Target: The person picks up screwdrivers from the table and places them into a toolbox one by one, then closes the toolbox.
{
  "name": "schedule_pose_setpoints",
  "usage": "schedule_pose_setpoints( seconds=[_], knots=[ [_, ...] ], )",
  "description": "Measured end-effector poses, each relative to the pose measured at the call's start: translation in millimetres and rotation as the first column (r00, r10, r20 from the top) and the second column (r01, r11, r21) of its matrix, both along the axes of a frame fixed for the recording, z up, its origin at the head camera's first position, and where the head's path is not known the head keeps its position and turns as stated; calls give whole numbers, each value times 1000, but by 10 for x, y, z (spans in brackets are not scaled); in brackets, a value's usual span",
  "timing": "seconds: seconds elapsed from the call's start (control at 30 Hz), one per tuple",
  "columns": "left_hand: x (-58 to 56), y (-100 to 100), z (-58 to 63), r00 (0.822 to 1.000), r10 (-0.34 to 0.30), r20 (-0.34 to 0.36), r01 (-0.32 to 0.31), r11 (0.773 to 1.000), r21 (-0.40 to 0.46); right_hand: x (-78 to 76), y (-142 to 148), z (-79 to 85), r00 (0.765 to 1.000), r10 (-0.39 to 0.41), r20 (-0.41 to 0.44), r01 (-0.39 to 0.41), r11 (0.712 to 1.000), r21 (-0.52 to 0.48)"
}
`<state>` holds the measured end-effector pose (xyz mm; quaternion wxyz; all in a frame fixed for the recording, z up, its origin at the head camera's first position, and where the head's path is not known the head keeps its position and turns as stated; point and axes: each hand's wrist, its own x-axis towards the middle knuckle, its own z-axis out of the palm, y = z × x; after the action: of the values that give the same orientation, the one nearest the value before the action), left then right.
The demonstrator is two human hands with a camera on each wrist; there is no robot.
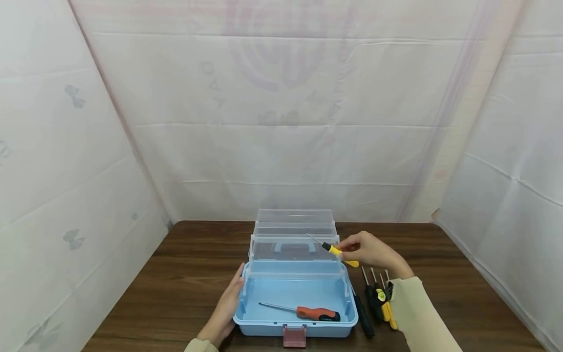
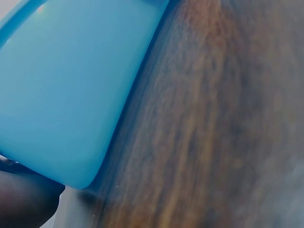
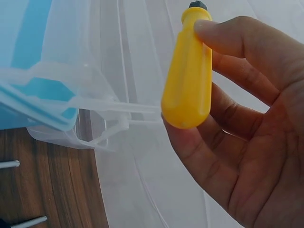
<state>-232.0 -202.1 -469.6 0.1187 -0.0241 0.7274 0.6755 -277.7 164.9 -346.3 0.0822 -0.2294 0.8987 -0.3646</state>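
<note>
A light blue plastic toolbox [image 1: 296, 293] stands unlatched, its clear trays [image 1: 292, 247] raised at the back. My left hand [image 1: 226, 303] rests along the box's left side, fingers against the wall; only a dark fingertip [image 2: 28, 199] shows in the left wrist view. Above the box's back right corner, my right hand [image 1: 376, 253] pinches a screwdriver [image 1: 335, 251] by its yellow handle [image 3: 187, 76], between thumb and fingers. Its thin shaft points up and left, over the clear trays. Inside the box lies an orange-and-black screwdriver [image 1: 317, 313], shaft to the left.
To the right of the box, a black-handled screwdriver [image 1: 363, 315] lies close along its wall. Several more screwdrivers with black and yellow handles [image 1: 389, 315] lie on the dark wooden table [image 1: 176, 283], partly under my right forearm. White sheeting [image 1: 290, 156] surrounds the table.
</note>
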Motion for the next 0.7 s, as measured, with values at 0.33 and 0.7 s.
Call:
schedule_pose_setpoints(
  seconds=[0.33, 0.7],
  knots=[
    [3, 30, 5, 1000, -2, -9, 2, 1000, 0, -72, -121, -33, 999, 41, -11, -41, 999, 8],
    [8, 22, 2, 1000, -9, -14, 9, 1000, 4, -97, -261, -20, 995, 91, -47, -90, 996, 27]
  ],
)
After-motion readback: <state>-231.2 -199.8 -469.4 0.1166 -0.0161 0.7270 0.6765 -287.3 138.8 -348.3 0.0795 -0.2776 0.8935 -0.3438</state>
